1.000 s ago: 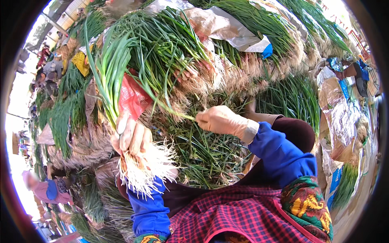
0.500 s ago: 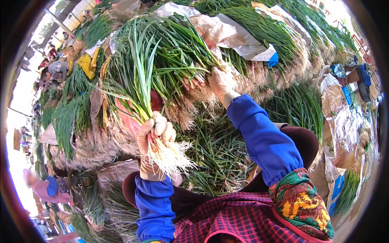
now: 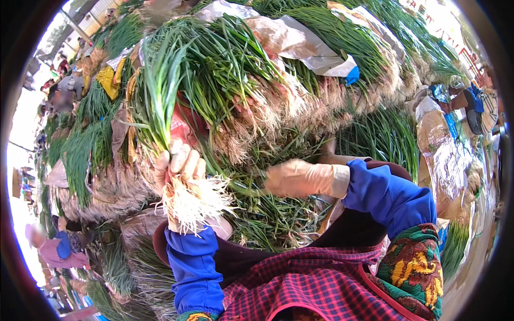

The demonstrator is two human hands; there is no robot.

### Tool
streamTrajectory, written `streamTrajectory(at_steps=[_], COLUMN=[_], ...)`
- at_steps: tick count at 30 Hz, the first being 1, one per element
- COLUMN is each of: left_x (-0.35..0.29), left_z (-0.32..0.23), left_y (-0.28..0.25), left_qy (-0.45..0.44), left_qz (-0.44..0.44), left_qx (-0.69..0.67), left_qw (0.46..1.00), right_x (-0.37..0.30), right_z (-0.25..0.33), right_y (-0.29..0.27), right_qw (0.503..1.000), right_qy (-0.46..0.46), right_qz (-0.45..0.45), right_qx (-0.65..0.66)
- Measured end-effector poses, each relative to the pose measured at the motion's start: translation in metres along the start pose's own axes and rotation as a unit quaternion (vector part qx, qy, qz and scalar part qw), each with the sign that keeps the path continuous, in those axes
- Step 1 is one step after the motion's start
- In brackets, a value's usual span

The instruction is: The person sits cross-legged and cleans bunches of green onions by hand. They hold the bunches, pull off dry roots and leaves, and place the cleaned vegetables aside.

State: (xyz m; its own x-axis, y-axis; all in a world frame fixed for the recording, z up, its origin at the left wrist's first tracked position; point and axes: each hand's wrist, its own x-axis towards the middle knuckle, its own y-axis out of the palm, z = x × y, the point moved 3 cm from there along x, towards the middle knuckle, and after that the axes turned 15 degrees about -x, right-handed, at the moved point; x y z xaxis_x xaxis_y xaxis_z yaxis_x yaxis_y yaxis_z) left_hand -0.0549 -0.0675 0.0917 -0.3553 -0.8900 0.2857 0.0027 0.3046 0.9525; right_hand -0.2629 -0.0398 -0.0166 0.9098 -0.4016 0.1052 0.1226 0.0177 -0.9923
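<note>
My left hand (image 3: pixel 181 163) is closed round a bunch of spring onions (image 3: pixel 160 101) at its base. The long green leaves point up and away, and pale roots (image 3: pixel 195 199) hang below my fingers. Right of it, my right hand (image 3: pixel 300 178) is over the loose leaves, fingers pressed together. A blurred green stalk (image 3: pixel 241 189), apparently a single spring onion, reaches its fingertips; its root end is hidden. Beyond both hands lies a heap of spring onions (image 3: pixel 227 69), roots toward me.
Trimmed leaves (image 3: pixel 273 222) litter the ground between my knees. More spring onions (image 3: pixel 380 139) lie at the right, others (image 3: pixel 80 160) at the left. Plastic sheeting (image 3: pixel 300 45) covers part of the far rows. A person in pink (image 3: pixel 61 251) is at the far left.
My right hand has left the heap and come down toward me, a stalk trailing from its fingers. The left hand with its bunch has shifted slightly left.
</note>
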Motion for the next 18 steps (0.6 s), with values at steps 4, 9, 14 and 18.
streamTrajectory(at_steps=[4, 9, 14, 18], left_x=[-0.002, -0.008, 0.003, -0.001], left_z=[0.005, 0.001, 0.014, 0.008], left_y=[-0.005, -0.005, -0.010, -0.015], left_qy=[-0.002, 0.007, -0.009, -0.006], left_qz=[-0.023, -0.028, -0.034, -0.041], left_qx=[-0.006, 0.012, -0.011, 0.002], left_qw=[1.000, 1.000, 0.999, 0.999], right_x=[-0.016, 0.033, 0.067, 0.069], right_z=[-0.023, -0.048, -0.105, -0.096], right_y=[-0.026, -0.056, -0.017, -0.012], right_qw=[0.948, 0.951, 0.927, 0.905], right_qy=[0.174, 0.288, 0.370, 0.411], right_qz=[0.261, -0.098, -0.056, -0.106], right_qx=[-0.060, 0.054, -0.027, 0.007])
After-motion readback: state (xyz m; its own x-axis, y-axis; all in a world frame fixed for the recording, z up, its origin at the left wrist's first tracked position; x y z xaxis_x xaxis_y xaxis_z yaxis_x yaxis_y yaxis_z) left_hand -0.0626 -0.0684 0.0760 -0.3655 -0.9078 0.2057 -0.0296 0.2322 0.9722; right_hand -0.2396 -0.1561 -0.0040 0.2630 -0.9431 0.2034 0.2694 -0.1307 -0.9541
